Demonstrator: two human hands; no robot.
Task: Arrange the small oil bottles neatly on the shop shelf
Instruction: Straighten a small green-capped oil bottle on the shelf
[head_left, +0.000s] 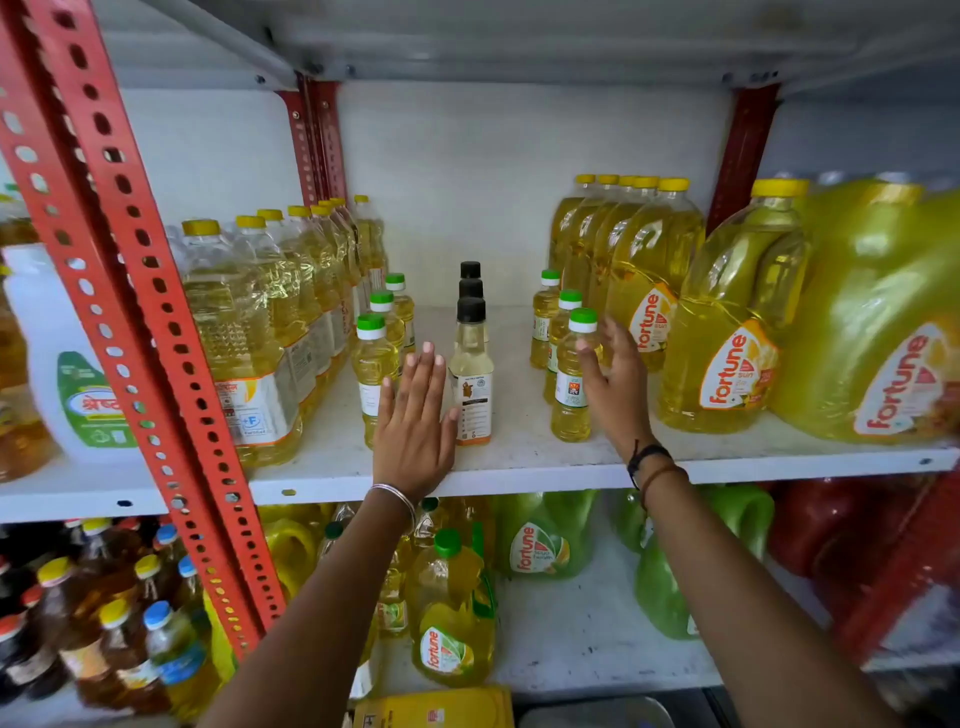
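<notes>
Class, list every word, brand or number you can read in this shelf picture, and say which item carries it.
"fortune sun": orange-and-white label of the large yellow oil bottle on the upper shelf.
"fortune": label of the yellow jug at far right.
"fortune": green-capped oil bottle on the lower shelf.
"+F": label of the clear yellow-capped bottle, left row.
Small green-capped bottles: print too small.

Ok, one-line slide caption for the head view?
Both open hands straighten three rows of small oil bottles on the white shelf.
</notes>
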